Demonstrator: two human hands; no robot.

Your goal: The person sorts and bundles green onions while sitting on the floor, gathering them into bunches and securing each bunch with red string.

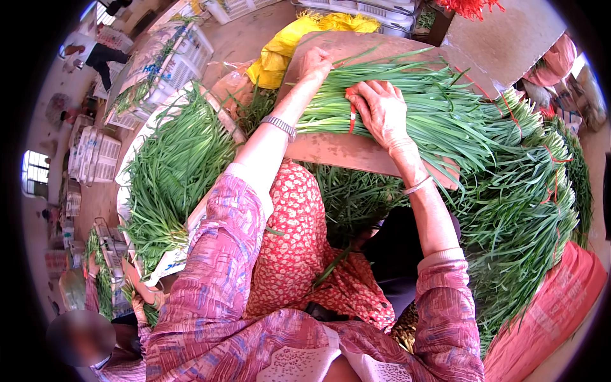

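Observation:
A large bunch of long green leafy stalks (420, 102), which look like garlic chives, lies across a brown board (343, 148) in front of me. A red tie (352, 118) crosses the bunch near its left part. My right hand (379, 107) rests on the bunch, its thumb and fingers pinching the red tie at the near top of the stalks. Beyond the bunch's left end, my left hand (316, 64) is closed in a fist by the board's left side; whether it holds a strand is hidden.
Loose green stalks (176, 176) fill a lined basket at left. Tied bunches (530, 191) are piled at right beside a red sack (549, 305). A yellow woven sack (279, 50) lies behind the board. White crates (98, 155) stand farther left. A co-worker's hand (138, 308) shows at lower left.

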